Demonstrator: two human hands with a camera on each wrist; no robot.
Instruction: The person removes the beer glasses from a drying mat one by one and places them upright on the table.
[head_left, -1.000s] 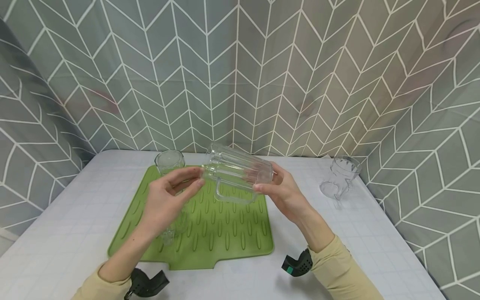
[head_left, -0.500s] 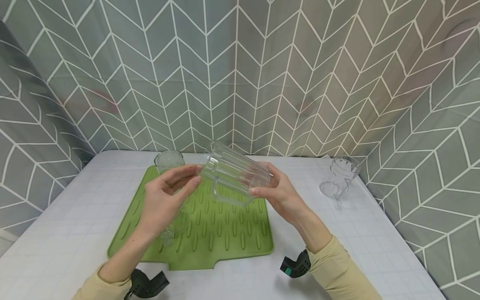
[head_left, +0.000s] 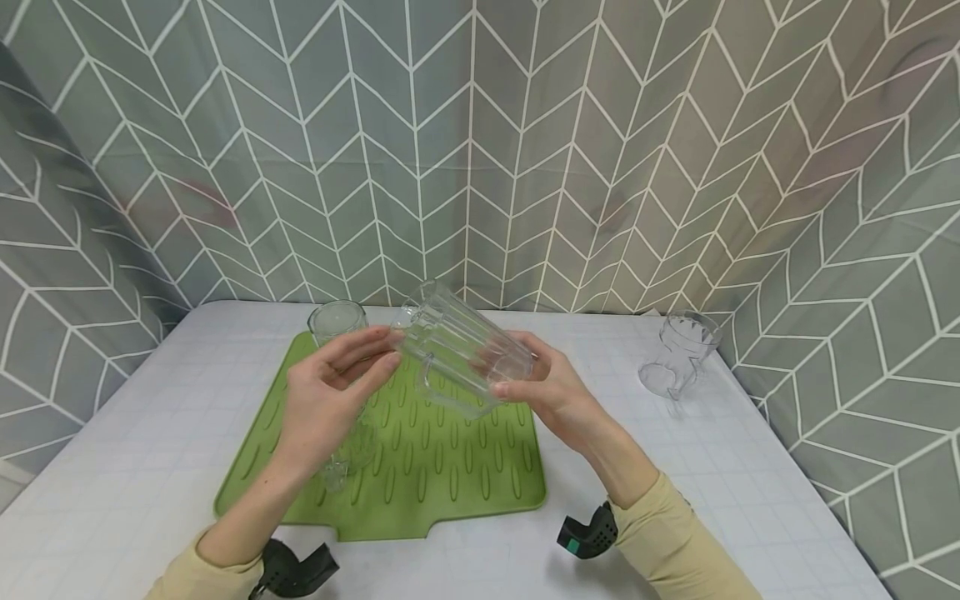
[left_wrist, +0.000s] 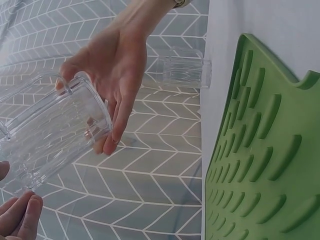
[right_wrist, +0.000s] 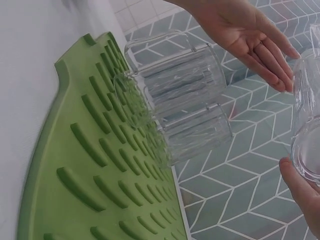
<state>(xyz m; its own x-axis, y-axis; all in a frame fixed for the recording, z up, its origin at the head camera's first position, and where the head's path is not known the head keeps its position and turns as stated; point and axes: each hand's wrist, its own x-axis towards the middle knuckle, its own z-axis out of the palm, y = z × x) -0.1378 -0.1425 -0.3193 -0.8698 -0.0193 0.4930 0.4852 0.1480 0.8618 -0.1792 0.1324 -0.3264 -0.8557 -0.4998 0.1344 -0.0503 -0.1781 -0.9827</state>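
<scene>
Over the green mat, a clear glass mug [head_left: 468, 342] is held tilted in the air, handle hanging below. My right hand [head_left: 551, 387] grips its base end, thumb on the near side and fingers behind. At the higher left end, my left hand [head_left: 326, 400] pinches the rim between thumb and fingers. In the left wrist view the mug [left_wrist: 60, 130] lies between both hands. Two more clear mugs stand side by side on the mat; the right wrist view shows the nearer mug [right_wrist: 185, 80] and the farther mug [right_wrist: 200, 135]. From the head, my left hand and wrist partly cover them.
The ridged green mat [head_left: 465, 475] lies on a white-covered table [head_left: 615, 417]. Another clear mug [head_left: 680, 354] stands near the right edge, off the mat. A patterned curtain [head_left: 480, 150] hangs behind the table and along both sides.
The held mug has shifted slightly left and slants more steeply, its base end lower. My right hand has moved left and a little down with it; my left hand has shifted slightly left.
</scene>
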